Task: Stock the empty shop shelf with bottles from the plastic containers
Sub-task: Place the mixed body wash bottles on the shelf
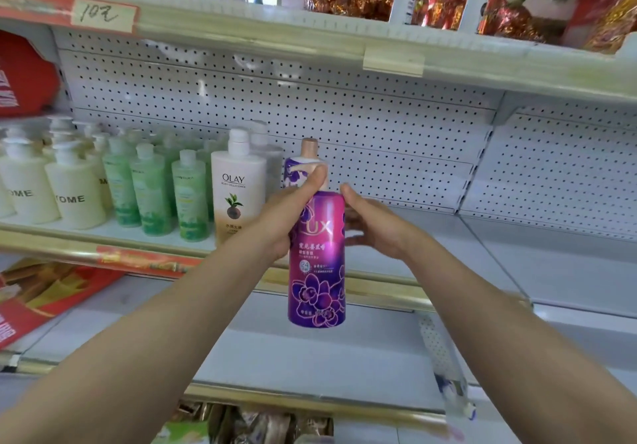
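I hold a tall purple-and-pink Lux bottle (319,264) upright in the air in front of the middle shelf (431,237). My left hand (293,209) wraps its upper part, thumb up along the pump neck. My right hand (372,226) rests against the bottle's right side with fingers spread. Behind it, on the shelf, stands a second purple bottle (296,171) with a rose-gold cap, partly hidden by my left hand. To its left stands a white Olay pump bottle (238,188).
Green bottles (155,188) and white pump bottles (72,195) fill the shelf's left part. The shelf's right part and the lower shelf (310,350) are bare. The top shelf (448,75) carries spray bottles and red-gold packets. Red packaging (41,292) lies lower left.
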Demonstrator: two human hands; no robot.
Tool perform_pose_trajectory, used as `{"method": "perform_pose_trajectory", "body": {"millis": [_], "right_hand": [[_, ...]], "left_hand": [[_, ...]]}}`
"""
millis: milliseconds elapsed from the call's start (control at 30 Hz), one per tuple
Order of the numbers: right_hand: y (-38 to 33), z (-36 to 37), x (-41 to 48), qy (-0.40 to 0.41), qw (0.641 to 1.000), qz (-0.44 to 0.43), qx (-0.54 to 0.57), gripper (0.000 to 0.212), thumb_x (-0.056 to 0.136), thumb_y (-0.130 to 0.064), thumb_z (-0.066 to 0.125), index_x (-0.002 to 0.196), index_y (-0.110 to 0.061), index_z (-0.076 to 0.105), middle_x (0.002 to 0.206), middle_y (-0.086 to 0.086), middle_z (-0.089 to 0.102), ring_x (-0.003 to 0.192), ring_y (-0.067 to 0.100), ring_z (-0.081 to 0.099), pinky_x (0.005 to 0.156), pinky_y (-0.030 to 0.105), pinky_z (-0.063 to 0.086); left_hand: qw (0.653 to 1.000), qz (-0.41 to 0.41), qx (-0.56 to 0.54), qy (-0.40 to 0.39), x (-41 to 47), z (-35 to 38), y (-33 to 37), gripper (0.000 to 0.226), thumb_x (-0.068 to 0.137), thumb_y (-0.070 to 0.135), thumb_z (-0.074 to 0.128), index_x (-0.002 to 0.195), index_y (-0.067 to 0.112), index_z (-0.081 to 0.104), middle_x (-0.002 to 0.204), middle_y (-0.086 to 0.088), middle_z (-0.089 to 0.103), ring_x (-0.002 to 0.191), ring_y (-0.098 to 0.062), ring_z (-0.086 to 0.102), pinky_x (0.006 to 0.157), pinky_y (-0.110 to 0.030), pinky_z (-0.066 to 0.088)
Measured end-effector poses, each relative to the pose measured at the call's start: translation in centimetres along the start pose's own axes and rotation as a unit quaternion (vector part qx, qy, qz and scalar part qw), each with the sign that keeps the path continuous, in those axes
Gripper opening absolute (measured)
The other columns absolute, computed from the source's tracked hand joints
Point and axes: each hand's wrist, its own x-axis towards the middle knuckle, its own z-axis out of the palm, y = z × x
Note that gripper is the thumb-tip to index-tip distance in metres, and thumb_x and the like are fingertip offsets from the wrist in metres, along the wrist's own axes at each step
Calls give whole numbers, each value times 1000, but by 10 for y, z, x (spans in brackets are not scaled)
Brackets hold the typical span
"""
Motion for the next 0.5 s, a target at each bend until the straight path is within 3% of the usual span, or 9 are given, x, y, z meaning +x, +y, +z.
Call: {"method": "perform_pose_trajectory", "body": {"millis": [67,133,300,400,500], "right_hand": [[9,-9,-14,-46,999,-3,-11,77,69,-76,66,121,-20,66,116,3,74,107,19,69,89,35,56],[12,-19,-23,-48,998,-26,-21,67,71,-61,78,124,-23,63,117,-1,74,109,17,70,89,33,55],[11,-39,-28,-4,998,-63,-21,62,75,-32,84,128,-13,60,118,6,73,108,23,71,104,47,51],[10,-47,-28,9,997,-71,1,66,71,-33,83,129,-11,60,120,9,72,110,26,70,102,43,52],[8,-55,-25,32,996,-82,27,61,74,-26,84,128,-10,61,119,9,72,108,24,70,95,38,54]], "left_hand": [[1000,19,12,9,5,18,7,62,76,61,70,114,13,63,98,-11,76,85,-26,74,75,-38,59],[999,33,17,24,10,34,13,65,71,64,73,111,14,62,99,-11,75,84,-27,74,80,-43,59],[997,43,23,62,17,62,21,74,65,72,71,110,13,61,97,-9,74,81,-25,74,76,-44,61],[988,85,77,99,20,72,20,63,71,74,65,100,18,60,97,-5,72,82,-22,72,77,-39,60],[957,177,185,138,26,71,21,52,81,70,56,98,21,57,101,3,65,91,-15,65,82,-33,53]]}}
